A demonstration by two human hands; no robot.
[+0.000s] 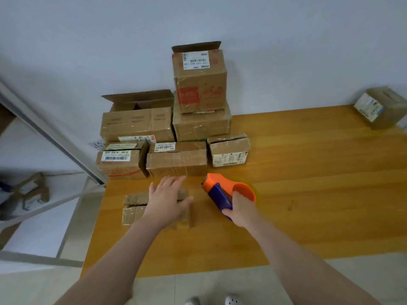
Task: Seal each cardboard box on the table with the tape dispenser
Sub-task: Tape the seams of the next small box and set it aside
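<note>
— Where does the box lie from the tape?
— The flat box (134, 208) sits on the surface (308, 194) just left of the tape dispenser (222, 190), not touching it. Its long axis runs left to right, and the open seam on top runs the same way.
— And the hands?
— The left grip (167, 194) rests flat on the box, fingers straight. The right grip (242, 211) is curled round the dispenser's blue handle, with the orange nose pointing away and left. I judge the tape should start at the box's near right end and travel leftward.
— Anything readable?
— An upside-down label on the tall box (200, 84) reads roughly "A03 160". The front-left box (120, 164) shows "J6 506". The rest is too small.
</note>
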